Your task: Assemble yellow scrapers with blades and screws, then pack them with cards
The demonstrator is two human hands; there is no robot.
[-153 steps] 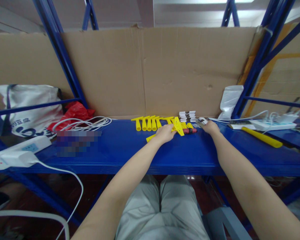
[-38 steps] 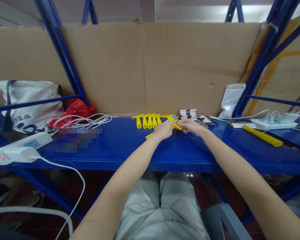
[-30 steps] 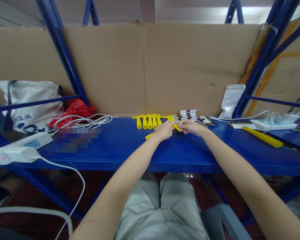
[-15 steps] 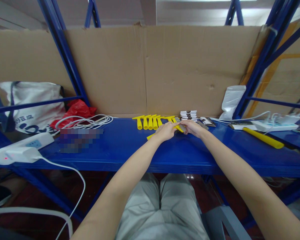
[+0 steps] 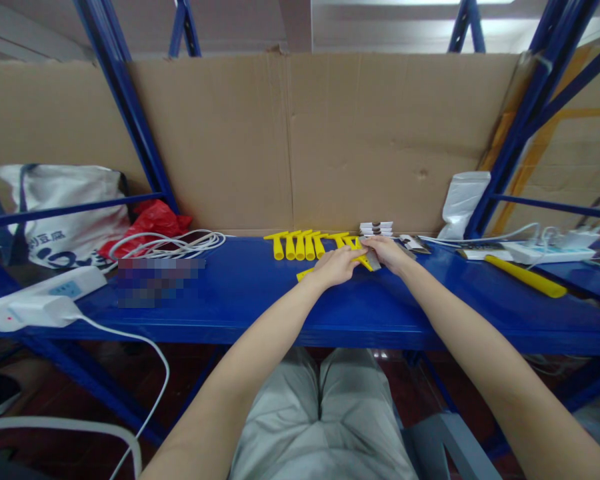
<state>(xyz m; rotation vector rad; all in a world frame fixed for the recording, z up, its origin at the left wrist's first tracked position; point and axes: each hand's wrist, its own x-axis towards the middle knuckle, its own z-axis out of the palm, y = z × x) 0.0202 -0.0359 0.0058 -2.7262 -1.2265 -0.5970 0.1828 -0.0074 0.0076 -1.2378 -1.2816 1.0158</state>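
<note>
My left hand is closed on a yellow plastic scraper handle just above the blue shelf. My right hand pinches a small grey metal blade at the handle's wide end, and the two hands touch. A row of several more yellow scraper handles lies behind my left hand. A small stack of black-and-white blade packs sits behind my right hand, against the cardboard wall.
White cables, a red bag and a white tote lie at the left. Power strips sit at the near left. A long yellow tool, a white pouch and another power strip are right.
Five seconds ago my hands were apart, the right one reaching further right. Since then they came together at the yellow handle, and the blade now sits at its wide end.
</note>
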